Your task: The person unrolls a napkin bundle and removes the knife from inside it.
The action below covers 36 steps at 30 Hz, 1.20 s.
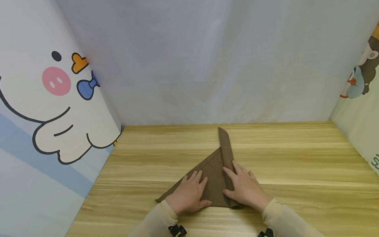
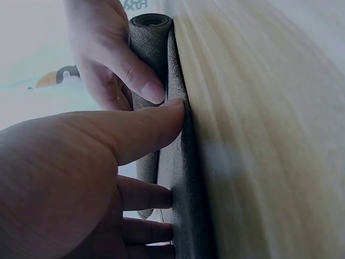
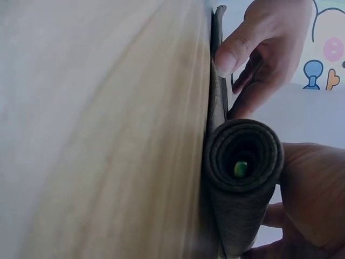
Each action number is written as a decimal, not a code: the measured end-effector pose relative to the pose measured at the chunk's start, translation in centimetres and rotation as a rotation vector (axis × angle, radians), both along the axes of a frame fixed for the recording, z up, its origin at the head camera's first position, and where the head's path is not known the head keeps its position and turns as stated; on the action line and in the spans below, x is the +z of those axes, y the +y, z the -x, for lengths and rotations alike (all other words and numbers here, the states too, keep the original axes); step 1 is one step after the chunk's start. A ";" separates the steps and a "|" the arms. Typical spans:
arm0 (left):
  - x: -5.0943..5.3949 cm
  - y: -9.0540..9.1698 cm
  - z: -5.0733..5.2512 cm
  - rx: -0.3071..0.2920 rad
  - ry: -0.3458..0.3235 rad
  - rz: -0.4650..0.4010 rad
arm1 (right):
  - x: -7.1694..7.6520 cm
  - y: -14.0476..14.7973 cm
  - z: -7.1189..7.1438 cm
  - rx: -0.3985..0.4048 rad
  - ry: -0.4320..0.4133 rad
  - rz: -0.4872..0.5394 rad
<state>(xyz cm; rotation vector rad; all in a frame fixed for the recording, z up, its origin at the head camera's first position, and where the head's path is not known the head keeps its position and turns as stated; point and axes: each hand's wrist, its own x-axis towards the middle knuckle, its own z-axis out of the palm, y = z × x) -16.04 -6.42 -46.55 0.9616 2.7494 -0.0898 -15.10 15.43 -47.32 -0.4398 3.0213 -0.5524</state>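
A brown cloth (image 1: pixel 215 184) lies on the table, its flat part a triangle pointing left. Along its right side the cloth is wound into a narrow roll (image 1: pixel 226 144), whose far end sticks out beyond the triangle. My left hand (image 1: pixel 189 194) rests on the flat part with fingers spread and thumb near the front edge. Over the near half of the roll lies my right hand (image 1: pixel 248 189), fingers extended and touching it. In the right wrist view the roll's open end (image 3: pixel 243 156) shows several layers, with a small green spot (image 3: pixel 241 169) inside.
The wood-grain table (image 1: pixel 296 164) extends around the cloth on both sides. A pale curtain (image 1: pixel 207 65) hangs behind its back edge. Printed panels with cartoon figures stand at the left (image 1: pixel 59 131) and right (image 1: pixel 358 131).
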 end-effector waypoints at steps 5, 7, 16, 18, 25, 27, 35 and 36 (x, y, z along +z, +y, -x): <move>-0.1 0.1 0.1 0.014 -0.011 -0.012 | -0.1 0.5 0.0 -0.010 -0.007 0.007; -0.1 0.1 0.1 0.016 -0.011 -0.019 | 0.0 0.8 -0.1 -0.013 -0.005 0.007; -0.2 -0.1 0.1 0.007 0.003 -0.031 | 0.1 1.8 -0.3 -0.009 0.005 0.021; -0.1 -0.2 0.1 0.007 0.003 -0.030 | 0.2 1.9 -0.3 -0.010 0.004 0.024; 0.0 -0.2 0.1 0.006 0.005 -0.044 | 0.6 2.5 -0.6 -0.017 0.009 0.046; 0.0 -0.2 0.1 0.005 0.005 -0.044 | 0.7 2.7 -0.7 -0.014 0.004 0.053; -0.1 -0.3 0.1 0.013 -0.013 -0.051 | 0.3 3.6 -0.7 -0.015 0.037 0.057; -0.1 -0.3 0.0 0.016 -0.020 -0.053 | 0.2 3.8 -0.7 -0.015 0.030 0.059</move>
